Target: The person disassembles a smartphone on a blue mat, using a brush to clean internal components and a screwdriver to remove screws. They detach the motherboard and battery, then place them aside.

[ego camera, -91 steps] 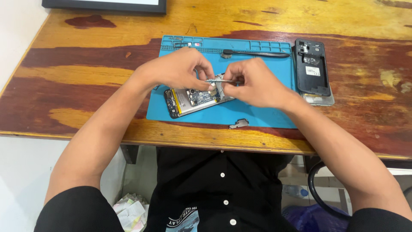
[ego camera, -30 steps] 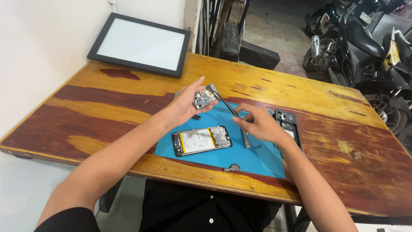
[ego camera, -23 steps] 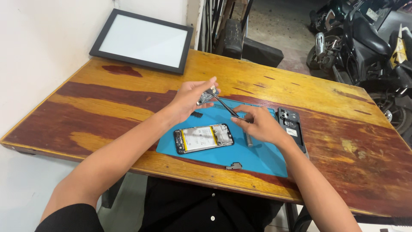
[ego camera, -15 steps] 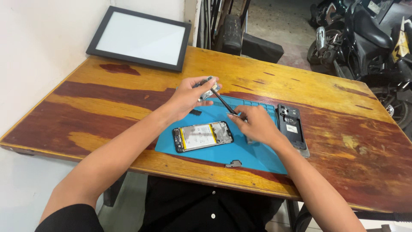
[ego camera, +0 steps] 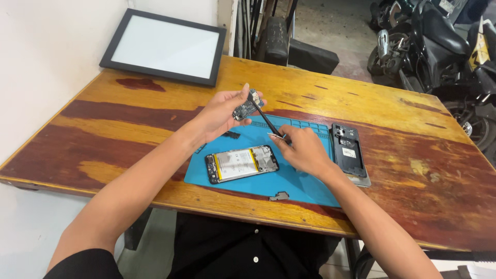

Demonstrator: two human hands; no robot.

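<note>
At the far left corner of the wooden desk [ego camera: 129,129], a flat panel with a black frame and a white face [ego camera: 164,46] lies against the wall side, well apart from the work. Moving right, the left hand [ego camera: 223,113] is raised above the desk's middle, its fingers [ego camera: 243,98] closed around a small dark circuit board [ego camera: 246,107], which is held up in the air, tilted, just above the near-left part of the blue work mat [ego camera: 305,181]. Below that hand, on the mat, lies an opened phone [ego camera: 241,164] on its face, back removed, showing a pale battery with a yellow edge and dark parts at its right end; it rests flat and slightly turned, between the two forearms. A small dark piece [ego camera: 231,135] sits on the mat's left part near the left wrist, and a small grey metal part [ego camera: 279,196] lies near the mat's front edge. A thin dark tool [ego camera: 266,120] slants from the circuit board down to the right hand [ego camera: 302,151], whose fingers are pinched shut on the tool's lower end while the hand hovers low over the mat, just right of the phone; whether it touches the mat cannot be told. Farther right, a dark phone back cover [ego camera: 349,152] lies half on the mat's right edge. Beyond the desk, at the upper right, stand parked motorbikes [ego camera: 439,51].
</note>
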